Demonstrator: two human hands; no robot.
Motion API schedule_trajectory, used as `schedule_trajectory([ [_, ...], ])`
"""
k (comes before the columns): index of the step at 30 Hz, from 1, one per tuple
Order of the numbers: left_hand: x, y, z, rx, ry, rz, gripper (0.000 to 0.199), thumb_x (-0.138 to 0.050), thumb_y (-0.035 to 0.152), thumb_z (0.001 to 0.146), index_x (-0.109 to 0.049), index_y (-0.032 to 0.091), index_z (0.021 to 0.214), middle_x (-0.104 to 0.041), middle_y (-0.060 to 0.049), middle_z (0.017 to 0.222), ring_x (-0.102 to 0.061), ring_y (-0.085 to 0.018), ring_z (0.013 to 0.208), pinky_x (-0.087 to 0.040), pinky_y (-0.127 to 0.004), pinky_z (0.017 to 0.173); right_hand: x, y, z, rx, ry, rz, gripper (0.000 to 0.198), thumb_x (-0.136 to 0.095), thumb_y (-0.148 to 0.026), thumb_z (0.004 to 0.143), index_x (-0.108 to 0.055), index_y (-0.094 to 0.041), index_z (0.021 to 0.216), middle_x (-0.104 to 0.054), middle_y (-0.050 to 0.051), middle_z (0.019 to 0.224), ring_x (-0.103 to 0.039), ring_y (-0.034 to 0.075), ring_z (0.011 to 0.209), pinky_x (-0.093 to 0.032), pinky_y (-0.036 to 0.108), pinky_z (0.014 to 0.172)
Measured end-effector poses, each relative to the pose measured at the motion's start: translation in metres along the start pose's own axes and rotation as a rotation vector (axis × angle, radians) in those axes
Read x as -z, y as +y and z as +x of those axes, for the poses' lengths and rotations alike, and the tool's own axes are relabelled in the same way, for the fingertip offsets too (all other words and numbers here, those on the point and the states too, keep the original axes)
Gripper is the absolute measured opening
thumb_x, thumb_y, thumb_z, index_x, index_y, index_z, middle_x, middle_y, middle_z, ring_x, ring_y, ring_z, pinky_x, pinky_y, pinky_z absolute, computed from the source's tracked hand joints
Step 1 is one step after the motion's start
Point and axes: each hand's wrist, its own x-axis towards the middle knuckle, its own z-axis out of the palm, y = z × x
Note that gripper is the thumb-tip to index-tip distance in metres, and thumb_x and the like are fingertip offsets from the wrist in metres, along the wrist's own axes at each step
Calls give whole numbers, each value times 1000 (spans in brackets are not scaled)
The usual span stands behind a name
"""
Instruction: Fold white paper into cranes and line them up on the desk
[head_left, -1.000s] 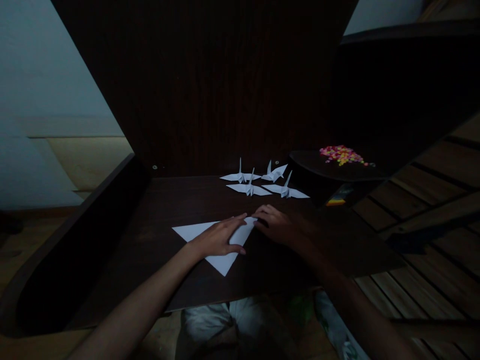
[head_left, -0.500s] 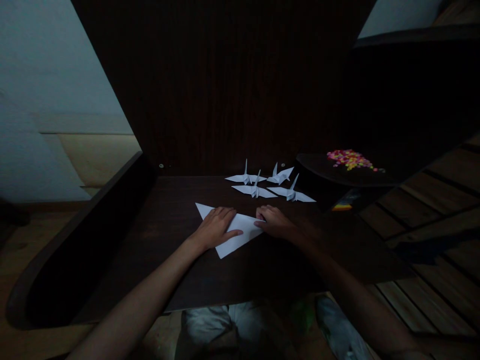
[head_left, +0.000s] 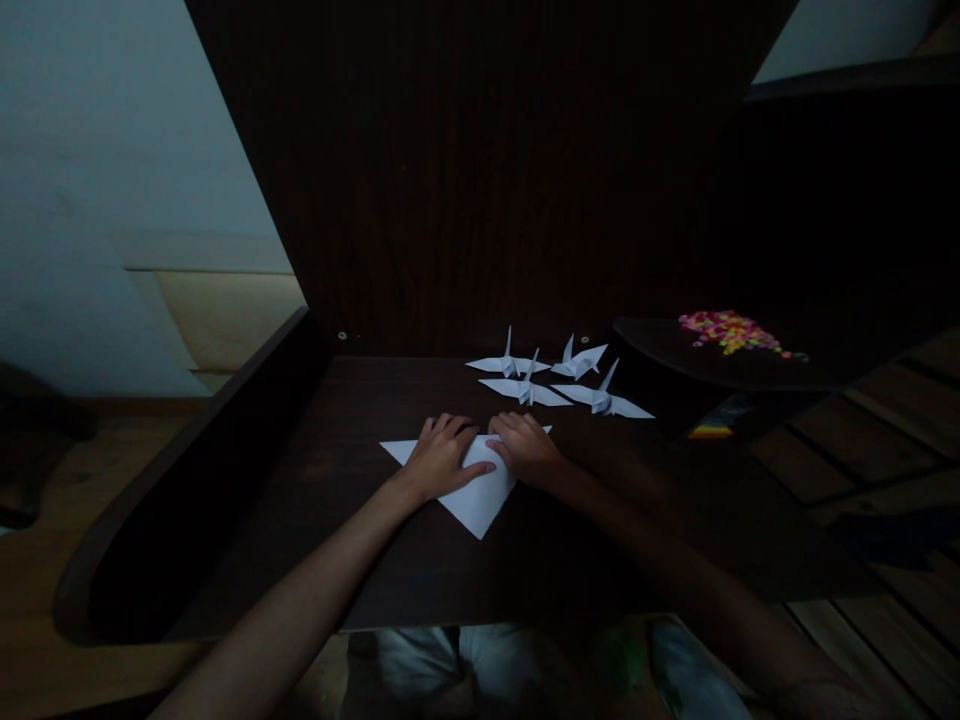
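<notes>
The left hand [head_left: 442,458] lies spread and the right hand [head_left: 525,447] curls on a white paper triangle [head_left: 480,507]; it's too dim to tell if the right pinches.

dim, bluish light; heavy shadow dulls the desk [head_left: 300,540].
</notes>
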Motion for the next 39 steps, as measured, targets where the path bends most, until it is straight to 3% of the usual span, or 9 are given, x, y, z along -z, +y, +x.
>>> schedule_trajectory([
  [5,16,-6,2,36,-64,-287,23,-54,28,90,-69,15,100,-69,-8,94,-61,-20,87,-46,-29,79,-1,9,2,193,179,101,15,-53,-23,92,-62,-17,82,-65,5,83,-53,19,82,-30,35,79],
  [10,29,-12,0,120,-113,-595,22,-62,34,83,-71,14,80,-63,0,63,-53,-11,57,-38,-20,55,4,14,-4,259,466,149,23,-62,-37,88,-64,-18,77,-64,2,75,-53,18,77,-31,37,80],
  [13,32,-15,-3,168,-67,-729,29,-67,39,79,-67,12,68,-56,2,56,-47,-9,52,-35,-19,50,14,20,-14,225,751,186,16,-69,-35,83,-65,-21,90,-65,2,83,-56,19,82,-36,38,83],
  [17,33,-14,-2,294,91,-903,38,-73,47,70,-62,12,62,-51,3,53,-42,-8,49,-31,-19,47,23,30,-26,-5,1097,489,44,-75,-37,74,-59,-22,112,-60,9,106,-57,25,96,-45,40,82],
  [21,30,-7,0,426,244,-1040,43,-76,52,64,-57,14,60,-42,6,46,-34,-5,42,-24,-17,42,20,33,-32,-24,648,1055,45,-62,-50,82,-60,-21,115,-64,8,97,-61,21,77,-51,36,71],
  [25,28,-1,0,475,302,-1043,41,-75,52,66,-58,15,63,-41,8,42,-30,-4,37,-20,-17,39,19,31,-34,-25,242,1200,38,-68,-47,78,-69,-18,103,-70,6,83,-66,24,78,-53,36,71],
  [29,28,3,0,561,306,-1059,40,-78,52,62,-63,15,68,-52,4,45,-40,-7,37,-27,-18,37,19,28,-33,-83,205,1145,39,-69,-42,78,-69,-19,110,-72,7,92,-68,25,83,-55,39,75],
  [34,22,1,4,610,257,-1177,47,-77,57,61,-68,14,76,-67,-2,66,-59,-14,56,-43,-21,50,7,25,-28,-70,484,739,26,-58,-36,86,-75,-21,98,-72,7,86,-67,22,78,-53,37,78],
  [39,25,0,8,854,0,-1539,59,-53,67,80,-65,11,95,-69,-8,70,-66,-19,60,-52,-28,55,0,26,-28,76,505,508,37,-42,-20,91,-66,-22,119,-69,7,98,-63,17,81,-51,30,74],
])
